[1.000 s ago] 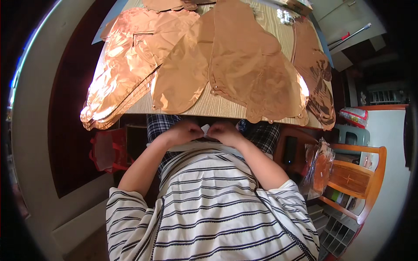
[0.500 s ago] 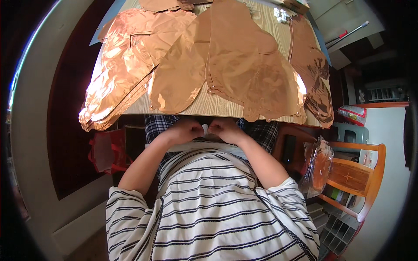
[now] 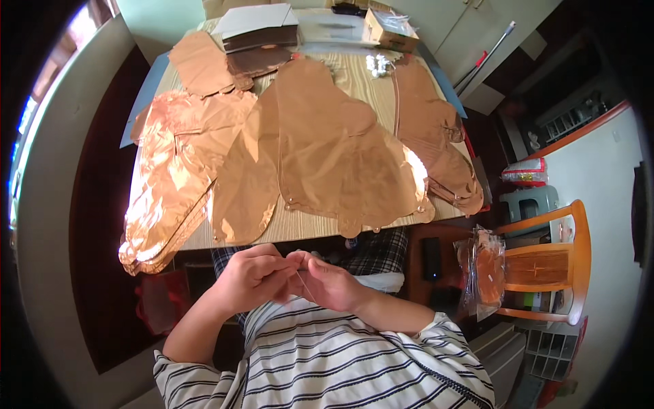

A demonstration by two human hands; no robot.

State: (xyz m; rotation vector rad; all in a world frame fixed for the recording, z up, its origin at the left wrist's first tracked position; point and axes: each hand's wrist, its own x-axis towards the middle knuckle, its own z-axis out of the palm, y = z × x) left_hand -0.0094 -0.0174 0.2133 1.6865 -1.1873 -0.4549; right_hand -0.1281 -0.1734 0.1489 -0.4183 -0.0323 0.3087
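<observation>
Above my lap, just off the table's near edge, my hands meet at the fingertips. My left hand [image 3: 253,274] is closed in a pinch. From the pinch a thin pale thread [image 3: 305,286] runs down in front of the right palm. My right hand [image 3: 330,283] is half curled, its palm partly showing, with fingertips pressed together against the left ones at the thread. Beyond them, flat copper-coloured foil balloons [image 3: 340,157] lie in overlapping stacks on the wooden table [image 3: 306,235]. Another crinkled, shiny foil stack [image 3: 177,177] hangs slightly over the near left edge.
Toward the back stand a white-topped box [image 3: 259,27] and an open carton [image 3: 392,31]. A small white cluster [image 3: 378,66] lies near the carton. To my right is a wooden chair [image 3: 579,259] with plastic-bagged copper foil [image 3: 487,273]; a red bag [image 3: 163,303] sits low left.
Both hands have risen from my lap toward me and come together, and the thread now shows. My view has tilted up, bringing the boxes at the table's back into sight.
</observation>
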